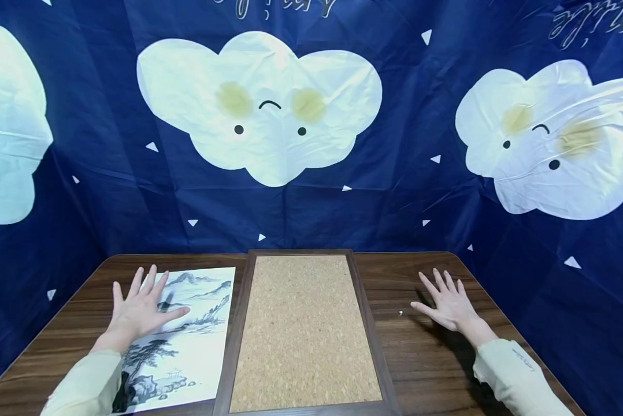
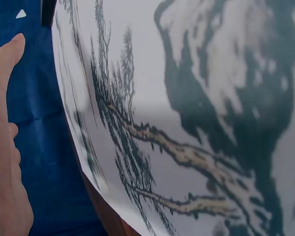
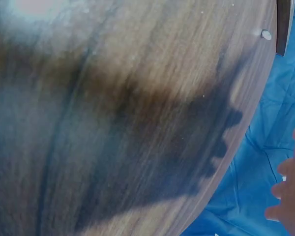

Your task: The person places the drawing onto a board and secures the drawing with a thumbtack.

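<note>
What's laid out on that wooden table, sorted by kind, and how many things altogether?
Ink landscape prints: 1, the print under the left hand
Cork boards in a dark frame: 1, the cork board
Tiny white bits: 1, the small white piece beside the right hand
Total: 3 things on the table

Both arms reach forward over the bench in pale sleeves, one on each side. The left hand (image 1: 140, 309) lies palm down near the left edge, fingers straight and spread, thumb pointing inward. The right hand (image 1: 449, 303) is held palm down toward the right edge, fingers straight and fanned, thumb out to the inside. Neither hand grips anything. Whether the right palm touches the bench cannot be told.
</note>
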The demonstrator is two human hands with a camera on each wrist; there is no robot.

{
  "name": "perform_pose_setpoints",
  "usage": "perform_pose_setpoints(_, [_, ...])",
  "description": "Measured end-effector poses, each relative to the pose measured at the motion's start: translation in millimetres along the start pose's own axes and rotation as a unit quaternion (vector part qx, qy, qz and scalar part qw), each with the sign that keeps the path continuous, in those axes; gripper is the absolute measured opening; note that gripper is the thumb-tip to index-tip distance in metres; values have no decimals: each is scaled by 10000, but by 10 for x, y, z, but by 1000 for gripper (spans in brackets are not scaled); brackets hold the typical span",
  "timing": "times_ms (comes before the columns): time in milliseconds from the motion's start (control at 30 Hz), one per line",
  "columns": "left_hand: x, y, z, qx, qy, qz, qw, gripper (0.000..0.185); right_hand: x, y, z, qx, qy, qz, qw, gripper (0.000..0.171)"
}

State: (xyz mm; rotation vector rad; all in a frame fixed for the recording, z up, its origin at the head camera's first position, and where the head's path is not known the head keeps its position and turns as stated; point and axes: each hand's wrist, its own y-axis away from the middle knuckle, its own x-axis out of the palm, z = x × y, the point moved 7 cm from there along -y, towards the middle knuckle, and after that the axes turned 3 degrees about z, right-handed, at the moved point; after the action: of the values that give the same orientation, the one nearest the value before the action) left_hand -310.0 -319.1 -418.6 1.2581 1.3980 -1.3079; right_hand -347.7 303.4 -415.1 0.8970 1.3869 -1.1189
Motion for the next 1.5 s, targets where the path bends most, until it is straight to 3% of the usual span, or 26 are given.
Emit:
perform_pose_setpoints(267, [-54, 60, 77, 67, 95, -165, 9998, 108, -18, 8, 13, -72, -210, 99, 9997, 79])
perform_pose_setpoints(667, [-105, 145, 187, -47, 278, -107, 9995, 111, -61, 53, 73, -336, -751, 58, 9966, 76])
perform_pose_setpoints(1133, [-150, 230, 358, -495, 1178, 98, 9918, 109, -84, 95, 86, -362, -1773, 35, 9835, 69])
perform_pose_setpoints(1367, [-119, 261, 476, -817, 1802, 633, 9782, 108, -81, 92, 117, -577, -2335, -221, 9704, 63])
perform_pose_setpoints(1500, [-83, 275, 543, -1040, 2426, 1062, 9587, 106, -81, 106, 116, -663, -2500, -363, 9653, 60])
